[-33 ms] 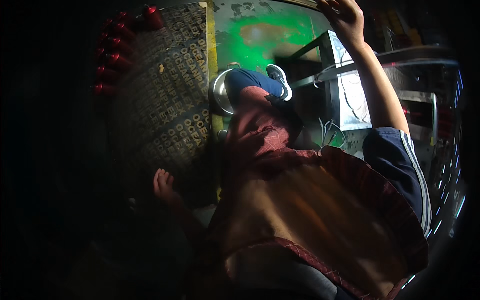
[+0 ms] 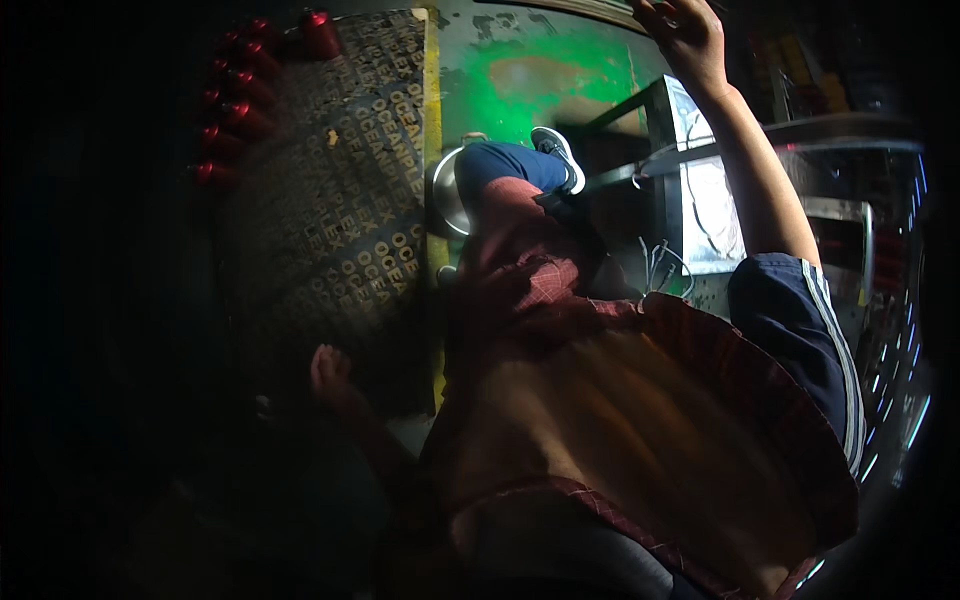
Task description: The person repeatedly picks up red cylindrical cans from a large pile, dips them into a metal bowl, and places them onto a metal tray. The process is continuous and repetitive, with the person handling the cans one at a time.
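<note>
My right hand (image 2: pixel 692 45) is raised at the top edge of the view, its arm stretched up and away. Its fingers are curled in and partly cut off by the edge; what they hold, if anything, cannot be made out. Low on the left, in shadow, my left hand (image 2: pixel 330 375) hangs over the near end of a dark printed board (image 2: pixel 340 220). Its fingers are loosely bent and a little blurred, with nothing seen in them. Several shiny red cylinder-shaped parts (image 2: pixel 245 115) stand grouped along the board's far left side, away from both hands.
A round metal pan (image 2: pixel 448 190) sits beside my knee, next to the board's yellow edge (image 2: pixel 432 120). To the right stands a metal frame (image 2: pixel 655 130) with a bright panel (image 2: pixel 705 190) and thin wires (image 2: pixel 660 265). Green-lit floor (image 2: pixel 540 75) lies ahead.
The board, red parts and pan sit slightly lower and further right in the view. My left hand appears a little lower and more blurred; my right hand stays nearly in place.
</note>
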A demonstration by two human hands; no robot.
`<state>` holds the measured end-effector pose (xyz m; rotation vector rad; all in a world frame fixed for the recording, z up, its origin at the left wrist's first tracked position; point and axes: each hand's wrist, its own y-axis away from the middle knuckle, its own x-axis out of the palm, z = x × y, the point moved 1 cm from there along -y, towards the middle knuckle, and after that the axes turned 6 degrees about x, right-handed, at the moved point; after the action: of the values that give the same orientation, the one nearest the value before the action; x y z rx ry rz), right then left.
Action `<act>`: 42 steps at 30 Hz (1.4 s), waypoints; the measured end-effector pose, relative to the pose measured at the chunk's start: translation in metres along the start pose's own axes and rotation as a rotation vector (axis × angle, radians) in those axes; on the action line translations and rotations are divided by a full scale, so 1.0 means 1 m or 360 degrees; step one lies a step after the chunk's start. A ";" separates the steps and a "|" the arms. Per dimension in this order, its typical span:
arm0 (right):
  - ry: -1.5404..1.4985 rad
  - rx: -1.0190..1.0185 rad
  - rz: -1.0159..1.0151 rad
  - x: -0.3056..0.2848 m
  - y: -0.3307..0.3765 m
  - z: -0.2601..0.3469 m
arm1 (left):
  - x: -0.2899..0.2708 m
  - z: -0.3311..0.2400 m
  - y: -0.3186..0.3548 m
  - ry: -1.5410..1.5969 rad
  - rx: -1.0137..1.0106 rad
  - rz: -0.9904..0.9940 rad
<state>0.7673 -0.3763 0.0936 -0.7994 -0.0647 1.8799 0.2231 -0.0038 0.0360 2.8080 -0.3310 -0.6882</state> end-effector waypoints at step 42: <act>-0.0853 -0.0625 0.1984 0.546 -0.408 -0.294 | 0.500 -0.052 -0.204 0.0756 0.0398 -0.1434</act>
<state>1.1294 0.1764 -0.2462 -0.5796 -0.3386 3.3135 0.7130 0.0627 -0.1875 3.1526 1.0426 -0.0738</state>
